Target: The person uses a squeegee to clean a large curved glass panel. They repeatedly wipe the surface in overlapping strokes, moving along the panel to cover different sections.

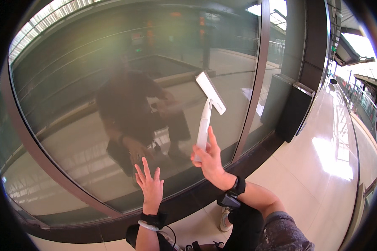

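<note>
My right hand [210, 158] is closed around the white handle of a window squeegee [211, 92], index finger extended along it. The squeegee's wide head, which bears small writing, is tilted in front of the large glass pane [81, 150]; whether its blade touches the glass I cannot tell. Lower and to the left, my left hand [150, 185] holds nothing, its fingers spread before the glass; contact with the pane cannot be told. Dark bands circle both wrists, and a white bracelet [148, 226] is on the left one. The pane reflects a crouching figure.
Brown metal frame posts [254, 84] border the pane, above a dark base ledge [188, 200]. A black bin-like box [293, 109] stands against the wall at right. Glossy tiled floor [301, 175] runs along a walkway with a glass railing [358, 100]. My shoe [225, 219] is below.
</note>
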Tool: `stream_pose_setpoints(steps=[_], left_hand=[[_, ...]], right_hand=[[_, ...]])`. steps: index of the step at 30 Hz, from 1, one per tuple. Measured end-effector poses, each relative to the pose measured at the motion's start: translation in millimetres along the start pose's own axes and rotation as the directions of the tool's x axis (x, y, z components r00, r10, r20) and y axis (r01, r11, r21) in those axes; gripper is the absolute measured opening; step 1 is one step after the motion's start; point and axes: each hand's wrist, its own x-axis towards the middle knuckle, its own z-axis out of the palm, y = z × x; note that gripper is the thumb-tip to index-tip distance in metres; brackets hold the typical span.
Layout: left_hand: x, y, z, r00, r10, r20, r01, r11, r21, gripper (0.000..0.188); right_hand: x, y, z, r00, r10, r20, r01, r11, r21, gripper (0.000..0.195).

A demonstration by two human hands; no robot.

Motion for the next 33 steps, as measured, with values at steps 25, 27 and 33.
stream_pose_setpoints(steps=[25, 27, 33], left_hand=[[3, 5, -14, 0.997, -0.016, 0.071, 0.015, 1.000, 0.021, 0.052], [6, 6, -13, 0.997, -0.029, 0.072, 0.028, 1.000, 0.012, 0.050], [10, 9, -4, 0.997, -0.014, 0.082, 0.013, 1.000, 0.015, 0.047]], right_hand=[[58, 7, -82, 0.944, 0.276, -0.181, -0.255, 0.958, 0.132, 0.086], [96, 6, -118, 0.930, 0.238, -0.281, -0.205, 0.969, 0.140, 0.088], [94, 59, -148, 0.854, 0.260, -0.451, -0.313, 0.949, -0.046, 0.095]])
